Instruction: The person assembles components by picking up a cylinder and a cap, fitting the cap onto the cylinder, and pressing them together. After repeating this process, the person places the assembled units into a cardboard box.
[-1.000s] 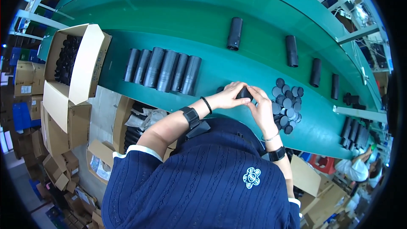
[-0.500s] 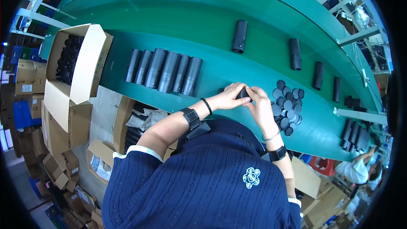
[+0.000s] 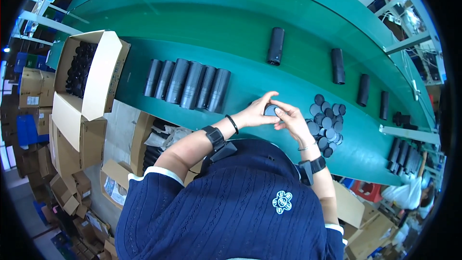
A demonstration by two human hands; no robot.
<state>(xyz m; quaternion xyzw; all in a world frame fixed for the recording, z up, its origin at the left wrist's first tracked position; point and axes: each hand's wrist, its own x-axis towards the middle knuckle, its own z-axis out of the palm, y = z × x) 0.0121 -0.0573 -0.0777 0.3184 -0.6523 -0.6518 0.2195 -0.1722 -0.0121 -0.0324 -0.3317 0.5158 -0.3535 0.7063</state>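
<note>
Shifted at the fingers since half a second ago, baring more of the grey, round end of a dark piece (image 3: 270,110) between the two hands. Now clasping that piece in a curled left hand (image 3: 256,114), over the near side of a green bench (image 3: 250,84), with the thumb of the right hand (image 3: 294,121) against the edge of the grey end; whether grasping or merely pressing on that side, impossible to tell. Wearing a black band (image 3: 232,124) on the left wrist and a thin bracelet (image 3: 302,149) on the right. Surrounded by a side-by-side row of six black tubes (image 3: 193,85) to the left, a loose heap of dark discs (image 3: 329,123) near the right hand, and four spaced-out tubes (image 3: 338,66) farther across. Flanked at far left by an open carton (image 3: 102,74) of small dark parts, at far right by a cluster of tubes (image 3: 403,155).
</note>
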